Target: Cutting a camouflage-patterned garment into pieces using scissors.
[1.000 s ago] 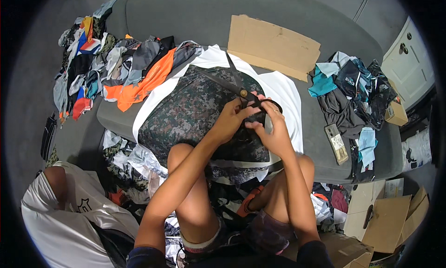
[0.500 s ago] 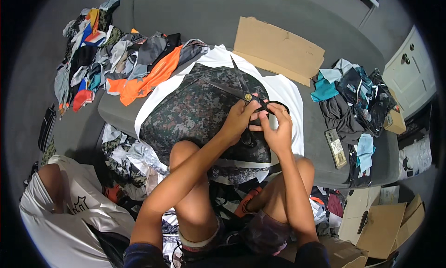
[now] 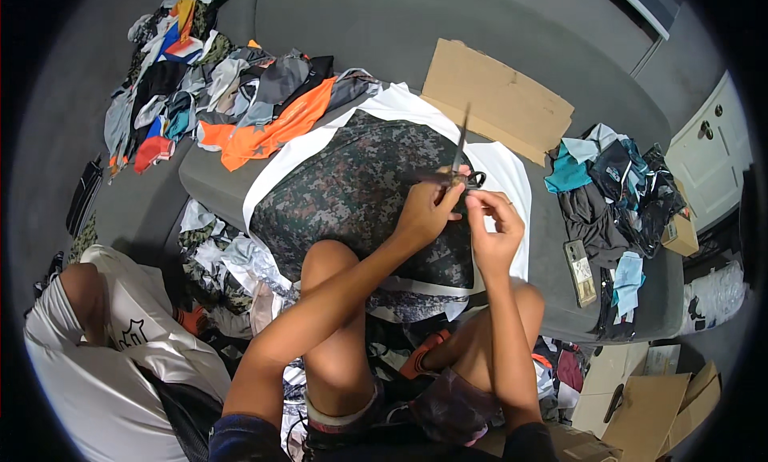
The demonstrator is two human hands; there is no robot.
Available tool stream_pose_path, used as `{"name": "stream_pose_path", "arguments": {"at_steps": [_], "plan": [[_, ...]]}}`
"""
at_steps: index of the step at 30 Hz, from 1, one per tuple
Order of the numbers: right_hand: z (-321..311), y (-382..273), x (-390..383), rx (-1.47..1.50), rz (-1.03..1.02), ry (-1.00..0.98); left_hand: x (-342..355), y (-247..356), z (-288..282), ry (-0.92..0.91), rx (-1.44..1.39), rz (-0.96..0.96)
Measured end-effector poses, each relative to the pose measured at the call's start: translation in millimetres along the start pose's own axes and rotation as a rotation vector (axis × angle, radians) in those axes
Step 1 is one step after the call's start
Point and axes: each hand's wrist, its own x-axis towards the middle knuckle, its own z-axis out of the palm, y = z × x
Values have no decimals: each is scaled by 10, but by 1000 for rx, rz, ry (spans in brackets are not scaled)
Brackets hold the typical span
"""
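Above the dark camouflage fabric [image 3: 336, 192], my left hand [image 3: 426, 214] grips a pair of large scissors [image 3: 461, 147] around the pivot. The blades are spread, one upward and one to the left, and the left one is blurred. Just beside the black handle loops, my right hand [image 3: 496, 232] has thumb and forefinger pinched together, its other fingers curled loosely. Whatever is between those fingertips is too small to make out. Under the camouflage piece lies white cloth [image 3: 508, 180], showing around its edges in front of my knees.
A grey sofa [image 3: 336, 22] carries heaped clothes [image 3: 264, 102] on the left and more garments [image 3: 616, 166] at right, beside a phone [image 3: 580, 272]. A cardboard sheet [image 3: 496, 94] leans at the back. Another person's leg [image 3: 84, 310] is at left. An open box [image 3: 652, 410] stands lower right.
The scissors have turned, one blade now pointing more upright. My right hand has drawn slightly down and away from the handles, and its fingers have come together. The whole view has shifted slightly.
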Motion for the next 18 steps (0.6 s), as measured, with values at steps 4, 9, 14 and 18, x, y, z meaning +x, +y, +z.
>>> {"name": "stream_pose_path", "arguments": {"at_steps": [4, 9, 14, 18], "plan": [[51, 8, -45, 173, 129, 2, -14, -41, 61, -22, 155, 273], [-26, 29, -55, 317, 298, 17, -29, 19, 71, -64, 362, 325], [-64, -66, -7, 476, 563, 27, 1, -38, 50, -97, 393, 402], [-81, 30, -25, 685, 651, 45, 23, -8, 70, -106, 492, 482]]}}
